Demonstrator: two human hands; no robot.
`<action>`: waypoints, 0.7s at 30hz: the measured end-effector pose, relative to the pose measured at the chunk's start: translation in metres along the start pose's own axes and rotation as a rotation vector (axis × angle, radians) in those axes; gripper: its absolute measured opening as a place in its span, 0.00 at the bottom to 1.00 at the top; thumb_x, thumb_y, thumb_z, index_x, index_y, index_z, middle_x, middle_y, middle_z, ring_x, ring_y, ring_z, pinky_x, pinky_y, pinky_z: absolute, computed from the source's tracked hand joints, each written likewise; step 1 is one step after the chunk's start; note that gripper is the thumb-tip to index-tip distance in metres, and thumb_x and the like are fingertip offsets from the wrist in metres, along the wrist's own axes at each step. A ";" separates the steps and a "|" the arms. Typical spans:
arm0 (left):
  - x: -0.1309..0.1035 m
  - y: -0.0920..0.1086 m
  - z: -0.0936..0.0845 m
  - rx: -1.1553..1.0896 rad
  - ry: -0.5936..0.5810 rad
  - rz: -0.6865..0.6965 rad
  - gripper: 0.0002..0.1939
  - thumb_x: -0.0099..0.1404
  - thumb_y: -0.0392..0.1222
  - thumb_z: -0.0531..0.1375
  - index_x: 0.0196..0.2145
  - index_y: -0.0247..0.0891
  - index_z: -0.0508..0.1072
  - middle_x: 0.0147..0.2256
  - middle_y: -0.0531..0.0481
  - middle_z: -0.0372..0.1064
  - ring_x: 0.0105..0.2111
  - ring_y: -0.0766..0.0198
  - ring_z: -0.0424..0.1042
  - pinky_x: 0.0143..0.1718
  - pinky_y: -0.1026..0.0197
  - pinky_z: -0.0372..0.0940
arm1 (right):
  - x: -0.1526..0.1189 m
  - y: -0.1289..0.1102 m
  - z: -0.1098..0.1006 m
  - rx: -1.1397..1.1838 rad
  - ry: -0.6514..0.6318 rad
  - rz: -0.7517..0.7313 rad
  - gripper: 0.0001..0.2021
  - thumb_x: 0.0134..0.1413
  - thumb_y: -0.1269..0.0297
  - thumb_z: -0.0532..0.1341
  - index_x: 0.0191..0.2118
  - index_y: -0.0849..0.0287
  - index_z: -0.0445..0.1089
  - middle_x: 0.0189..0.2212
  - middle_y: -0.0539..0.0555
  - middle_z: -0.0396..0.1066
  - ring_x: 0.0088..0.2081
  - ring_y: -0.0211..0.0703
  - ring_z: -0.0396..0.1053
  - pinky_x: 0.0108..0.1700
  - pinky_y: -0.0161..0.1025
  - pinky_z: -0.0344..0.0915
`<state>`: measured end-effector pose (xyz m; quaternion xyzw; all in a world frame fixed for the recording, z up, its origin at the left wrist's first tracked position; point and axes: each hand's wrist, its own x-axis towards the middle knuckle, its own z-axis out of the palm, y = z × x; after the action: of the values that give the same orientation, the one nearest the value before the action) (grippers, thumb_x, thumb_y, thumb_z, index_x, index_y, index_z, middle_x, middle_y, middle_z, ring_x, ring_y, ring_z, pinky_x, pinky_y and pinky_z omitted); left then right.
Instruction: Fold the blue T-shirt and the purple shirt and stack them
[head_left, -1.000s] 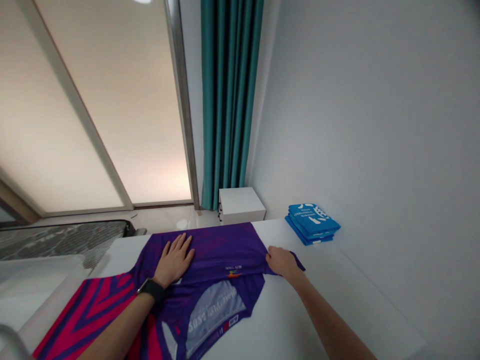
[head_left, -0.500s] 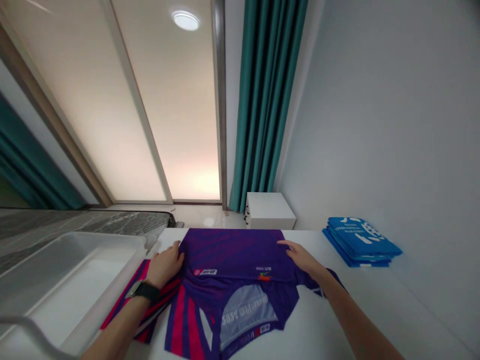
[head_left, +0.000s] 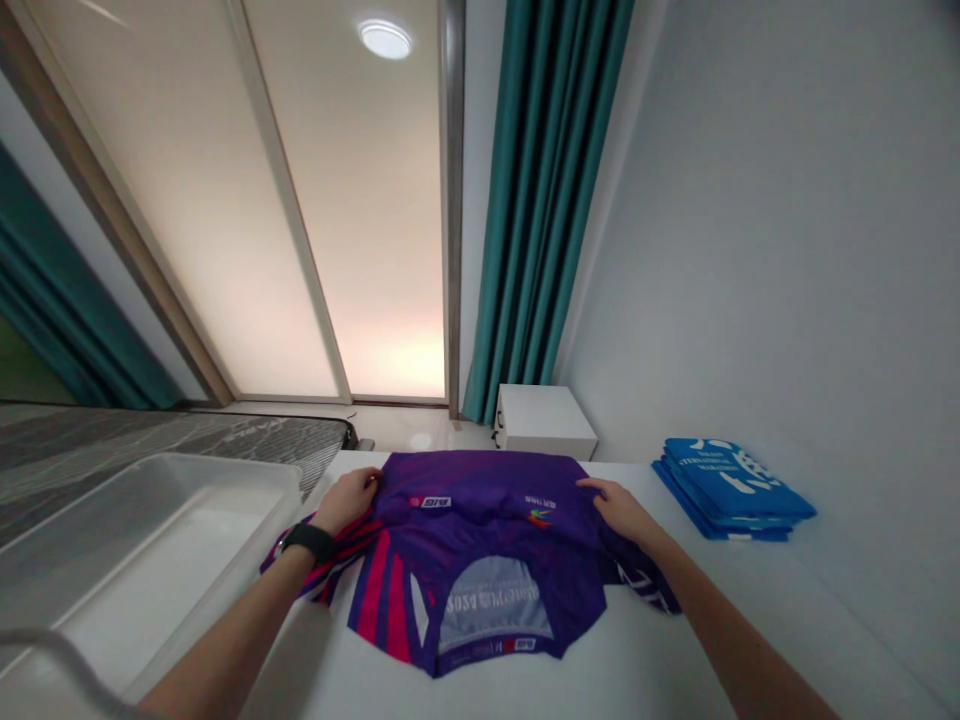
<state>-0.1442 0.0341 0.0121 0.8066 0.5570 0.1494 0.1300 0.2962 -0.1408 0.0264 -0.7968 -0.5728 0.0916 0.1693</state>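
White bench [head_left: 585, 670] fills the foreground, and on it the purple shirt [head_left: 487, 510] spreads between the left fingers [head_left: 370, 474] and the right fingers [head_left: 589, 484], its neck opening [head_left: 495, 605] on the near side of them. Just behind the left fingers, the striped sleeve [head_left: 356, 540] bunches near the bin [head_left: 172, 560]; drawn sideways, it could snag on that rim. The plainer sleeve [head_left: 649, 580], crumpled just behind the right fingers, might stay rucked. Left fingers pinch the shirt's edge; the right ones look closed on the opposite edge, though their thumb is hidden. Slack ripples lie between them, so an uneven pull would probably leave the cloth creased or askew. Beyond them, the cloth seems to reach the bench's far edge, where a loose pinch could let it slip over.

Counted outward: one shirt with two sleeves, one dark watch [head_left: 311, 541] behind the left fingers, one bin to their left, one blue folded stack [head_left: 731, 490] right of the right fingers, its layers too merged to number. Past the fingers come one white cabinet [head_left: 544, 420], two teal curtains [head_left: 540, 220] and one round light [head_left: 385, 40] showing on the pale door panels [head_left: 360, 230].
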 end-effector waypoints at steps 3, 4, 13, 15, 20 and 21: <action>-0.010 -0.011 0.002 0.044 -0.052 0.003 0.21 0.61 0.39 0.48 0.42 0.36 0.79 0.42 0.41 0.78 0.44 0.50 0.76 0.49 0.53 0.67 | -0.006 0.014 0.008 0.024 -0.119 -0.039 0.25 0.51 0.77 0.48 0.50 0.56 0.74 0.51 0.54 0.73 0.54 0.41 0.69 0.58 0.41 0.61; -0.016 -0.015 0.001 0.074 -0.071 0.010 0.21 0.62 0.39 0.48 0.43 0.36 0.79 0.43 0.41 0.78 0.45 0.50 0.76 0.49 0.53 0.67 | -0.011 0.019 0.008 0.022 -0.131 -0.037 0.25 0.51 0.77 0.48 0.51 0.56 0.73 0.52 0.54 0.73 0.54 0.41 0.69 0.57 0.41 0.61; -0.055 0.007 -0.004 0.370 0.069 0.165 0.20 0.67 0.40 0.48 0.50 0.38 0.73 0.48 0.40 0.73 0.50 0.47 0.70 0.52 0.44 0.61 | -0.045 0.008 0.001 -0.347 -0.107 -0.005 0.22 0.58 0.71 0.51 0.57 0.56 0.68 0.48 0.63 0.73 0.49 0.53 0.70 0.51 0.47 0.63; -0.048 0.025 0.005 0.335 0.133 0.253 0.22 0.68 0.42 0.48 0.57 0.38 0.69 0.56 0.40 0.67 0.55 0.50 0.66 0.56 0.48 0.59 | -0.040 -0.014 0.012 -0.392 -0.022 -0.069 0.23 0.62 0.68 0.48 0.60 0.60 0.65 0.51 0.66 0.70 0.52 0.55 0.68 0.52 0.48 0.61; -0.023 0.040 0.045 0.279 0.008 0.227 0.27 0.70 0.50 0.48 0.62 0.35 0.63 0.63 0.39 0.58 0.63 0.50 0.56 0.62 0.49 0.53 | -0.019 -0.050 0.055 -0.317 -0.053 -0.085 0.28 0.65 0.56 0.47 0.65 0.66 0.57 0.64 0.66 0.55 0.65 0.57 0.52 0.62 0.52 0.52; -0.018 0.038 0.052 0.276 0.005 0.217 0.28 0.70 0.51 0.48 0.62 0.34 0.62 0.64 0.39 0.56 0.64 0.50 0.54 0.62 0.48 0.52 | -0.013 -0.052 0.061 -0.316 -0.058 -0.068 0.29 0.65 0.55 0.46 0.65 0.66 0.55 0.66 0.65 0.52 0.66 0.56 0.49 0.63 0.52 0.49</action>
<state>-0.0978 0.0014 -0.0229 0.8718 0.4822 0.0867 -0.0004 0.2251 -0.1282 -0.0113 -0.7906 -0.6114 0.0174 0.0284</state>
